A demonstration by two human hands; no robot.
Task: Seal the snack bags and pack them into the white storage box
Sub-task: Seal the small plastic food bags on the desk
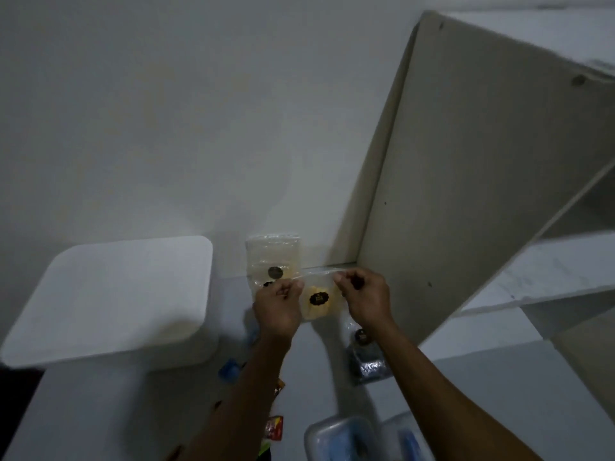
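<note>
Both hands, left hand [278, 306] and right hand [361, 296], pinch the snack bag [316, 302] top, right of the white storage box [116, 301]; press evenly along the strip

Place: a room in a home, most likely a pantry or kitchen corner; it is dim, so detail is limited.
Walls: plain white painted wall [166, 111] behind the worktop, bare of fittings.
Worktop: pale grey worktop [100, 410] running up to the wall, with household clutter towards its near edge.
Furniture: a cream flat-pack shelving unit [466, 194] at the right end of the worktop, with visible screw heads in its side panel and white shelves [549, 271].
Storage: a white lidded storage box [116, 301] at the left edge, clear plastic tubs [336, 437] at the near edge.
Goods: small clear snack bags [273, 257] with dark round labels against the wall; loose sweet wrappers [274, 427] near the front.
</note>
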